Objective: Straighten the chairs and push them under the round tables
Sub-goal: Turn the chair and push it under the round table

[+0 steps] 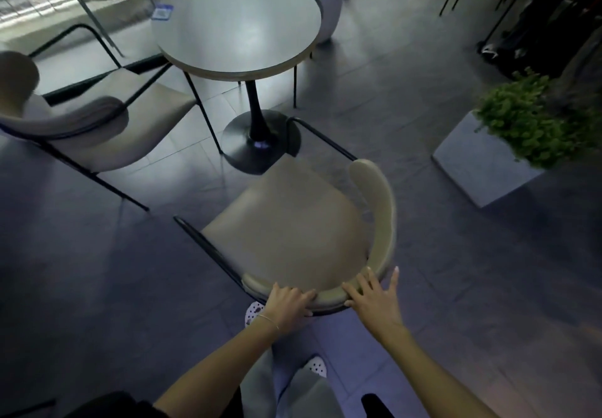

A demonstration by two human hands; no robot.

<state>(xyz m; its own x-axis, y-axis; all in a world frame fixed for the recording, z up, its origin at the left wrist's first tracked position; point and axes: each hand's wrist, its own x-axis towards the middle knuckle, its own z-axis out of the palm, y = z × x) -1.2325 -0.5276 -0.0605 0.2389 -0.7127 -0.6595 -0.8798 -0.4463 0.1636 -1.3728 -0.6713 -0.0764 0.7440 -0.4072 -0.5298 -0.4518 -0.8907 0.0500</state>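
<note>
We're standing right behind the chair (293,228), a beige seat with a curved padded backrest (381,222) on a thin black frame, and it sits out on the dark tiled floor (439,287), its seat well short of the table (234,23), front legs up near the black pedestal base (257,140). Our left hand (286,307) is wrapped over the near rail of the backrest, fingers curled down on the padding, a fine bracelet (270,320) at the wrist. Our right hand (374,300) lies on the rail just beside it, fingers spread and flat, not clamped round. To the left there's a second chair (97,127), angled, its seat edge beside the table. On the tabletop, a small blue card (162,13). Off to the right, a leafy plant (521,121) in a pale square planter (479,170); a white pot (332,3) stands beyond the table.
</note>
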